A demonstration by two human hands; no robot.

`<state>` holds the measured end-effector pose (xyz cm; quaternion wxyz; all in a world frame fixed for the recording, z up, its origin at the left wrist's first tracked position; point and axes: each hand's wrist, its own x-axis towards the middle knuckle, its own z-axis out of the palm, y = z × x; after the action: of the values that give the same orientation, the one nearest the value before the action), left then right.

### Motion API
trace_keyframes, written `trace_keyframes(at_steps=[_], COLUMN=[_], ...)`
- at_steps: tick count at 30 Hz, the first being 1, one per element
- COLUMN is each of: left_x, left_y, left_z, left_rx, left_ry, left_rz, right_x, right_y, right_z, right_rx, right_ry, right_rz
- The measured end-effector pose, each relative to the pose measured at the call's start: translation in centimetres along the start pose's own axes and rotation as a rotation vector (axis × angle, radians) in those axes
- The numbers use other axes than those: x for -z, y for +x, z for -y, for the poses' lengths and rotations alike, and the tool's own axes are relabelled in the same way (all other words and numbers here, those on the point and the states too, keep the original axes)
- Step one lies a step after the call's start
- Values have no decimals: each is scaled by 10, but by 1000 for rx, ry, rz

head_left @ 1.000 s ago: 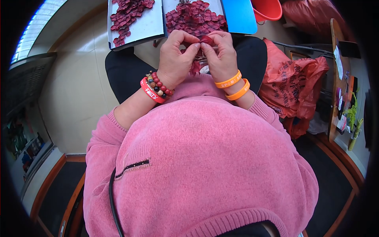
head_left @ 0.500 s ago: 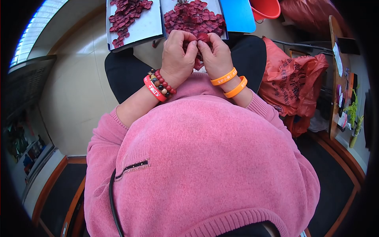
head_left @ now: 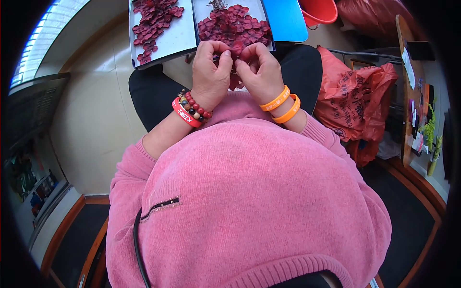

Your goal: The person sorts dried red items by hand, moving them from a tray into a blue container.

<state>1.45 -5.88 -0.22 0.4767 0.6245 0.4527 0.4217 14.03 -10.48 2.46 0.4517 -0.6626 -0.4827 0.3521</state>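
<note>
My left hand [head_left: 211, 72] and my right hand [head_left: 260, 72] are close together at the near edge of a white tray [head_left: 196, 6]. Between their fingertips is a dark red flower [head_left: 236, 48]; both hands pinch at it. More dark red petals hang below, between the hands. A pile of dark red flowers [head_left: 234, 26] lies in the tray's right part, with thin dark stems [head_left: 217, 5] at its top. Other dark red flowers [head_left: 154, 24] lie in the left part.
A blue panel [head_left: 286, 20] and a red bucket [head_left: 319, 11] are right of the tray. Red plastic bags [head_left: 355, 98] stand on the floor at the right, near a wooden board [head_left: 408, 96] holding small items. Black-trousered knees show under the tray.
My fingers have spread apart slightly around the flower, and my left hand has shifted a little left and down. The view has moved slightly.
</note>
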Motion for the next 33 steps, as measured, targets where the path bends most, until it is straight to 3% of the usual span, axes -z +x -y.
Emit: trace_keyframes(at_steps=[2,5,8,11,14,23,29,33], left_x=[2,3,3,3,4,1,4,1], left_y=[-1,0,0,1,-2,0,-3,-1], left_z=[0,3,2,0,-9,-9,-12,-10], left_rx=[-11,-87,-151,-267,-182,-245,-128,-161], left_ry=[36,80,67,109,86,-2,-36,-89], left_rz=[30,47,40,5,23,6,98,31], right_x=[-1,-1,-1,-4,-6,-1,-2,3], right_y=[0,6,1,1,2,-1,0,0], right_z=[1,-6,-4,-7,-11,-8,-15,-7], right_rx=[2,386,145,112,5,-40,18,-170], right_ry=[46,-128,9,34,196,402,437,629], right_rz=[-48,-235,-27,-13,51,57,5,74])
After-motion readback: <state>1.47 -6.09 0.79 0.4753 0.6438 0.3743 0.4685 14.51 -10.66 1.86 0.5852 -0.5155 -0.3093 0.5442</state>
